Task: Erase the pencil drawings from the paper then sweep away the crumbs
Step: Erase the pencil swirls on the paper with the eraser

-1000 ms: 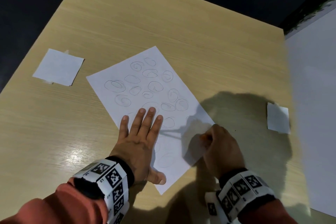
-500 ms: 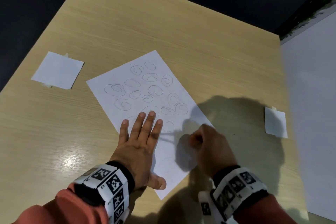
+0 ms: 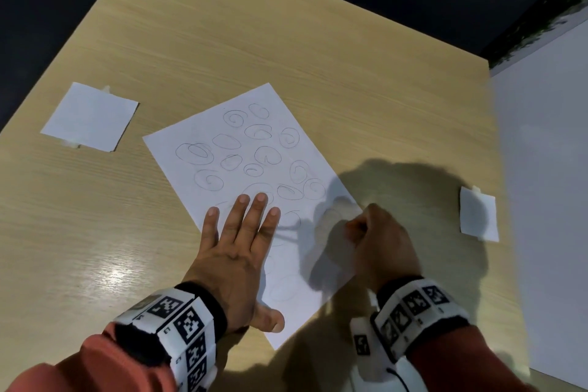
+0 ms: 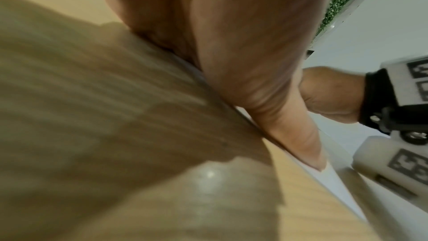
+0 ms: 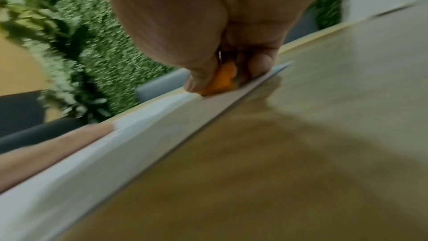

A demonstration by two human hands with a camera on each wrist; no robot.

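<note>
A right hand (image 3: 378, 242) pinches an orange eraser (image 5: 220, 80) against the paper's (image 3: 248, 169) lower right edge, frame centre, while the left hand (image 3: 235, 251) presses flat, fingers spread. The remaining pencil swirls (image 3: 254, 149) lie toward the upper left, nearer the left hand.

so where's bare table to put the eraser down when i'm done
Bare wood lies beyond the drawing sheet toward the far edge, and between the left square note and the left hand. It is crowded around the right hand near the small note.

White paper (image 3: 254, 162) (grey pencil swirls (image 3: 264, 154)); orange eraser (image 5: 220, 80)
</note>
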